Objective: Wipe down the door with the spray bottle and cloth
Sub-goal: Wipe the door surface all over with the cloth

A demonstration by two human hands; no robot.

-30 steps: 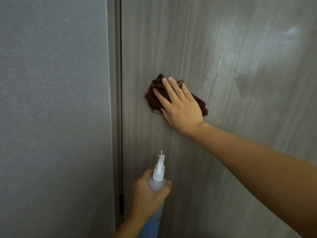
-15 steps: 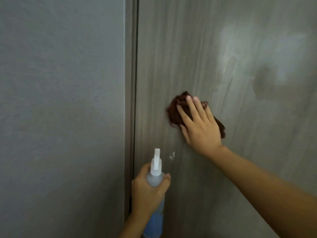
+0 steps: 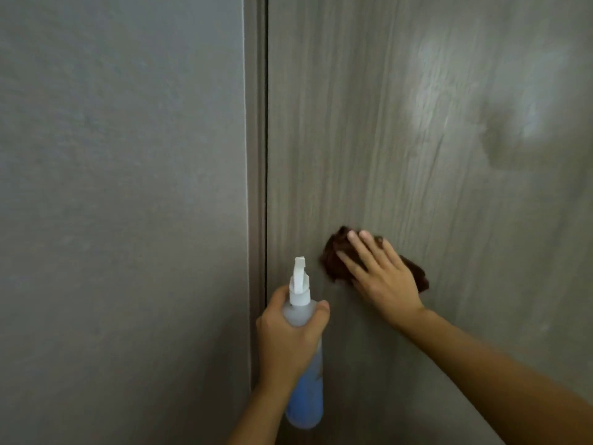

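A grey wood-grain door (image 3: 417, 123) fills the right side of the view. My right hand (image 3: 383, 277) lies flat with straight fingers on a dark brown cloth (image 3: 333, 263) and presses it against the door. Part of the cloth shows past the hand on the right. My left hand (image 3: 288, 338) grips a spray bottle (image 3: 303, 393) with blue liquid and a white nozzle, held upright just left of and below the cloth, close to the door's left edge.
A grey door frame (image 3: 255, 155) runs down along the door's left edge, with a textured grey wall (image 3: 122, 203) beyond it. A bright sheen and a darker patch show on the door's upper right (image 3: 500, 133).
My right hand has slid the cloth down the door, nearer to the bottle. The view has shifted, so the frame sits further right. The left hand still holds the bottle.
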